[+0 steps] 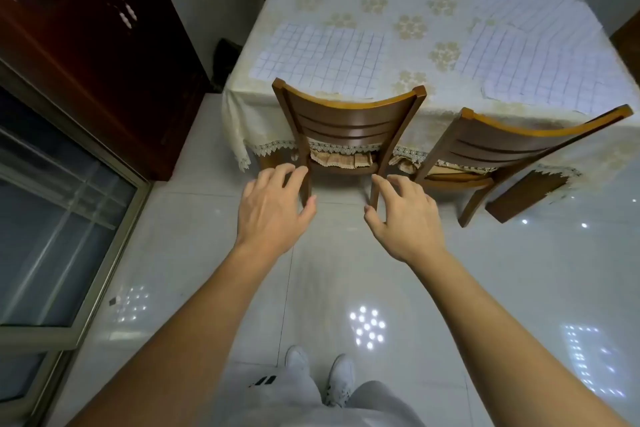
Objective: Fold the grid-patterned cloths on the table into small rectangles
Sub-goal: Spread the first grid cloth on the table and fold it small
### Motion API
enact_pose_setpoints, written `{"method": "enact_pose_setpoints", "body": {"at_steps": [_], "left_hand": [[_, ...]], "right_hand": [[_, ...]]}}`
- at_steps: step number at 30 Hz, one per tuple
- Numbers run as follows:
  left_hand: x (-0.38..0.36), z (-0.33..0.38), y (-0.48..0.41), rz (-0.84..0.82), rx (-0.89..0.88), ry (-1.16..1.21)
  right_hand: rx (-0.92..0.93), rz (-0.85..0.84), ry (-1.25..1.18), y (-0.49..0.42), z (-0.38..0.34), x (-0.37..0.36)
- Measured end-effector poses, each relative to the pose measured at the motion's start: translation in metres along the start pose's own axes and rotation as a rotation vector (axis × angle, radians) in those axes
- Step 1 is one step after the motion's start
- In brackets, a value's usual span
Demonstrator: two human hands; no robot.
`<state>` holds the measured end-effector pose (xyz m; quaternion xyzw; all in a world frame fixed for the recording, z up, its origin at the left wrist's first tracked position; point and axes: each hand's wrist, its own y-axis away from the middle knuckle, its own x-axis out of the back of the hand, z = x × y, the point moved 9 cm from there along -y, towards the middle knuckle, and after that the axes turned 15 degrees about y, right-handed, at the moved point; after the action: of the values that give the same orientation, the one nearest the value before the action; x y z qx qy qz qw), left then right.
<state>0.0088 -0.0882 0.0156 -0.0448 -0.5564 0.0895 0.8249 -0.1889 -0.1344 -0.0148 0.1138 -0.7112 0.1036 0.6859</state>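
1. White shoes [329,378] stand on the glossy tiled floor [450,270].
2. The left hand [272,208] and right hand [403,218] reach forward, fingers spread, holding nothing.
3. A wooden chair [349,125] stands beyond them, tucked against the worktop [415,3].
4. One grid cloth [322,57] lies flat at the worktop's near left; more cloths [540,55] overlap on its right.

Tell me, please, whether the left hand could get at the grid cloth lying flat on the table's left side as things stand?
Probably not: the chair stands between the left hand and the grid cloth.
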Motion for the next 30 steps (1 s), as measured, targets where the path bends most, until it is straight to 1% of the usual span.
{"method": "enact_pose_setpoints", "body": {"at_steps": [5, 12, 19, 24, 30], "left_hand": [[-0.006, -0.008, -0.011, -0.010, 0.028, -0.009], [-0.015, -0.033, -0.058, 0.019, 0.001, 0.015], [-0.027, -0.077, -0.147, 0.014, -0.007, 0.070], [-0.032, -0.109, -0.214, -0.026, -0.024, 0.127], [-0.038, -0.131, -0.279, -0.055, -0.075, 0.164]], "right_hand": [[0.019, 0.005, -0.009, -0.020, -0.004, -0.002], [0.016, -0.006, -0.004, -0.067, -0.013, -0.009], [-0.011, 0.018, -0.005, -0.160, -0.030, -0.010], [-0.039, -0.011, 0.003, -0.230, -0.042, -0.011], [-0.093, -0.027, 0.021, -0.289, -0.049, -0.011]]}}
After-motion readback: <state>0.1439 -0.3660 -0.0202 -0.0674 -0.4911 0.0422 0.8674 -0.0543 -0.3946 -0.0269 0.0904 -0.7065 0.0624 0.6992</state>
